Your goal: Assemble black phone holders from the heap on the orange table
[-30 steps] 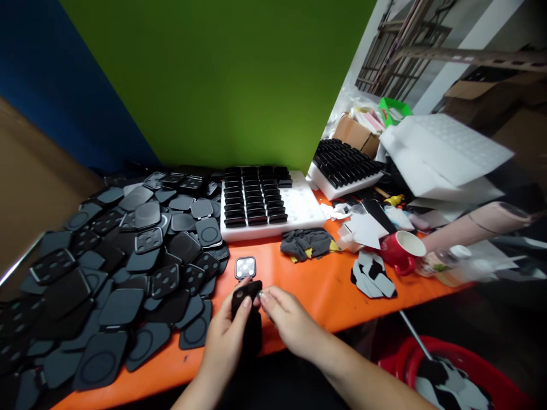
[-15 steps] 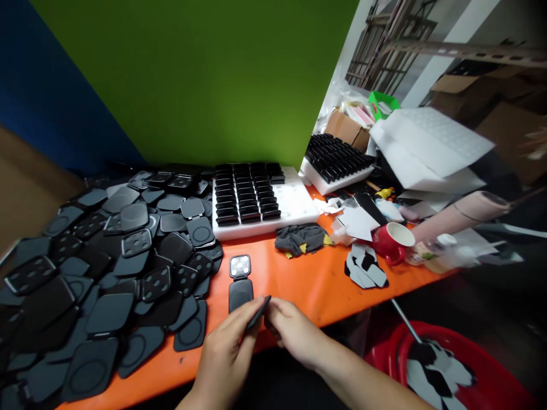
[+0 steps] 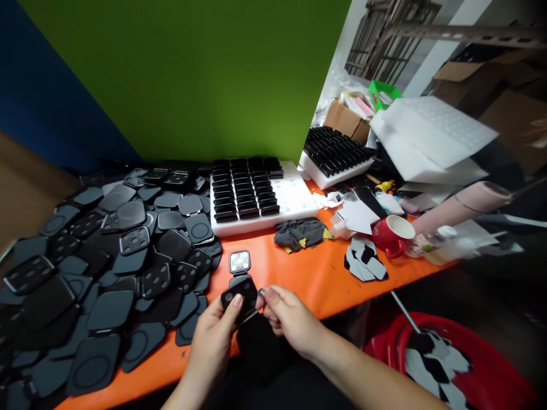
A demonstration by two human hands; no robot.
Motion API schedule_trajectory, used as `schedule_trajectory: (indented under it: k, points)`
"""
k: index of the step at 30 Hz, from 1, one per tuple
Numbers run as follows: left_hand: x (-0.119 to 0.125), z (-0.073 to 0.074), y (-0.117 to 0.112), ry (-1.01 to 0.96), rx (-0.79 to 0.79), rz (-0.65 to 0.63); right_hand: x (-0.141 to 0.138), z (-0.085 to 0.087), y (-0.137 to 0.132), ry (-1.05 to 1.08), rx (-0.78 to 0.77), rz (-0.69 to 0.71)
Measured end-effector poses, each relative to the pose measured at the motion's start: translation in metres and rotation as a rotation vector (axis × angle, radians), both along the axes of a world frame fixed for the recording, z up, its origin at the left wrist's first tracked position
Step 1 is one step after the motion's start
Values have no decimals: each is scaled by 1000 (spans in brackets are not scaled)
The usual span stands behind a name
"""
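My left hand (image 3: 213,336) grips a small black square pad (image 3: 239,296) with round holes, thumb on its face, just above the near edge of the orange table (image 3: 307,273). My right hand (image 3: 287,318) pinches the pad's right edge with closed fingers. A second pad with a shiny white-dotted top (image 3: 240,262) lies flat on the table right behind the held one. To the left spreads a big heap of black pads (image 3: 106,262).
A white foam tray (image 3: 294,199) with rows of black parts stands behind, another (image 3: 335,162) further right. A grey cloth (image 3: 301,233), paper scraps, a red mug (image 3: 391,234), a bottle and a pink roll lie right. A red bin (image 3: 478,370) sits below the table edge.
The pad was held edge-on half a second ago; now its holed face is turned up toward me. Both hands have stayed at the table's near edge, shifting slightly.
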State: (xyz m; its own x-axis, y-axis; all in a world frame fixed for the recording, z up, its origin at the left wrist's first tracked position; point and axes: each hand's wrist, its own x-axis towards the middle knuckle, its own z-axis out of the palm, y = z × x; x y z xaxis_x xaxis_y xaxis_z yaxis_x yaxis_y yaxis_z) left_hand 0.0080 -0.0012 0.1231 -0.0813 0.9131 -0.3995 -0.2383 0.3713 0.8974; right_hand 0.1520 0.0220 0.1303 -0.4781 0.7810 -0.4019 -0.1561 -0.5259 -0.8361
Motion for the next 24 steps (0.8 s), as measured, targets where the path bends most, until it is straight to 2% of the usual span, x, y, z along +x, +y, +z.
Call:
schedule_trajectory:
  k: [2, 6, 9, 13, 19, 24]
  points:
    - [2, 3, -1, 129, 54, -18, 2, 1, 3, -89, 114, -17]
    - [4, 8, -7, 601, 358, -130, 8, 8, 7, -344, 432, 4]
    - [4, 5, -10, 838, 536, -272, 14, 13, 8, -432, 521, 50]
    - [4, -2, -10, 1013, 646, -368, 21, 16, 6, -462, 509, 58]
    - [6, -3, -8, 1070, 733, -380, 23, 16, 7, -359, 441, 51]
    - [9, 3, -8, 1128, 787, -402, 22, 9, 4, -276, 251, -45]
